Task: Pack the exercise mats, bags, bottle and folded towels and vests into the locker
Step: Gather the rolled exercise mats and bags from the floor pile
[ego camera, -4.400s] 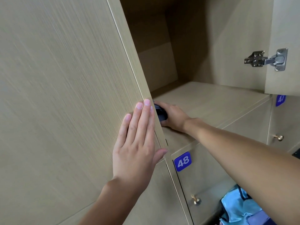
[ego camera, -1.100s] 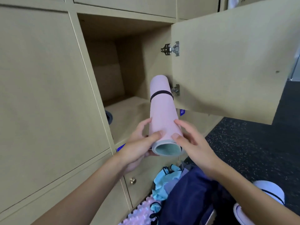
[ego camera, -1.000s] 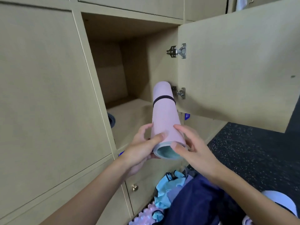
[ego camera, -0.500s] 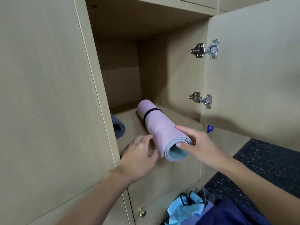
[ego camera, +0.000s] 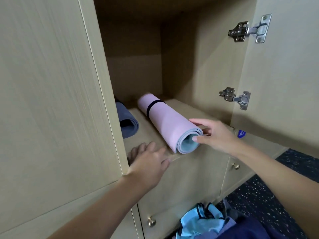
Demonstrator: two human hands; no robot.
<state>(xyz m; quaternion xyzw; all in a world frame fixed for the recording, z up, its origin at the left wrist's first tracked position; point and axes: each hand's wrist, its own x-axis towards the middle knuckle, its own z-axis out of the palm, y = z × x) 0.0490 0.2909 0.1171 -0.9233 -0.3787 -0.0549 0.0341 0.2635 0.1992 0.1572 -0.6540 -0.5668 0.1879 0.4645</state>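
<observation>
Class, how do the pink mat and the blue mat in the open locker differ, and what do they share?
The pink mat reaches the shelf's front edge; the blue mat sits farther in, by the left wall. The pink mat shows a black band; the blue mat shows none. The right hand touches only the pink mat, not the blue. Both lie rolled on one shelf.
</observation>
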